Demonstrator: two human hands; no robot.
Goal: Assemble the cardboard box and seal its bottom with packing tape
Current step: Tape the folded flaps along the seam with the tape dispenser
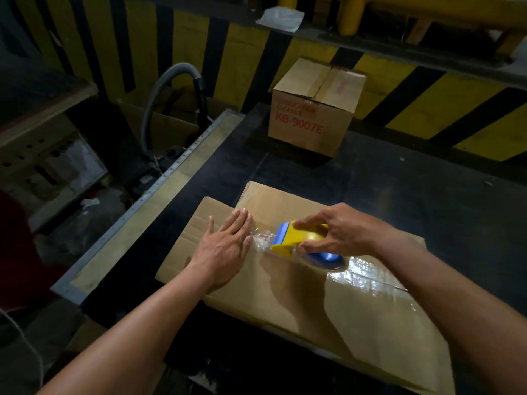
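A brown cardboard box [299, 295] lies on the black table with its closed flaps facing up. Clear packing tape [368, 276] shines along the flap seam toward the right. My right hand [339, 230] grips a yellow and blue tape dispenser [296, 239] resting on the seam near the box's left part. A crinkled length of tape [261, 238] runs from the dispenser to my left hand [225, 243], which lies flat, fingers together, pressing on the box top and the tape end.
A second, closed cardboard box [310, 109] with red print stands at the far side of the black table [413, 178]. A metal ruler strip [159, 183] edges the table's left side. A grey hose [168, 81] and clutter lie beyond; a yellow-black striped wall [427, 104] stands behind.
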